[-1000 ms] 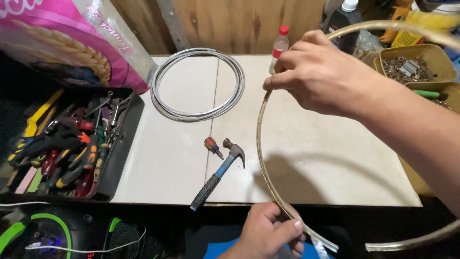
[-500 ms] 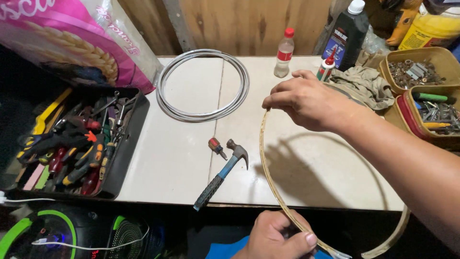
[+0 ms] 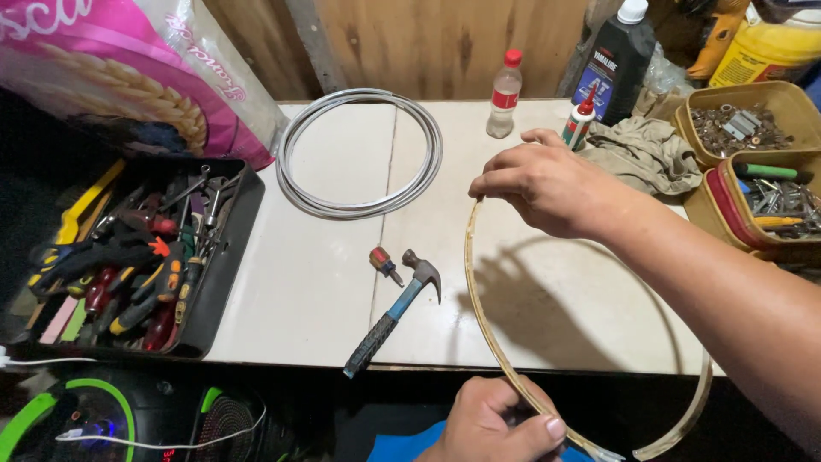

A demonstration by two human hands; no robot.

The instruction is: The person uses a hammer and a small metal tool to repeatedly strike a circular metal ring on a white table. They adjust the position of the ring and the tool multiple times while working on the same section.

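Fingers of both hands grip the thin wooden hoop over the table.

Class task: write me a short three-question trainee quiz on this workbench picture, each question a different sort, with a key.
1. True or false: the hammer lies inside the tool tray.
2. Which hand grips the thin wooden hoop at the table's near edge? A) left hand B) right hand
3. Fill in: the coil of grey wire lies flat on the white ____.

Key:
1. False; it lies on the table beside a small screwdriver.
2. A; the right hand holds the hoop's far side.
3. Table.
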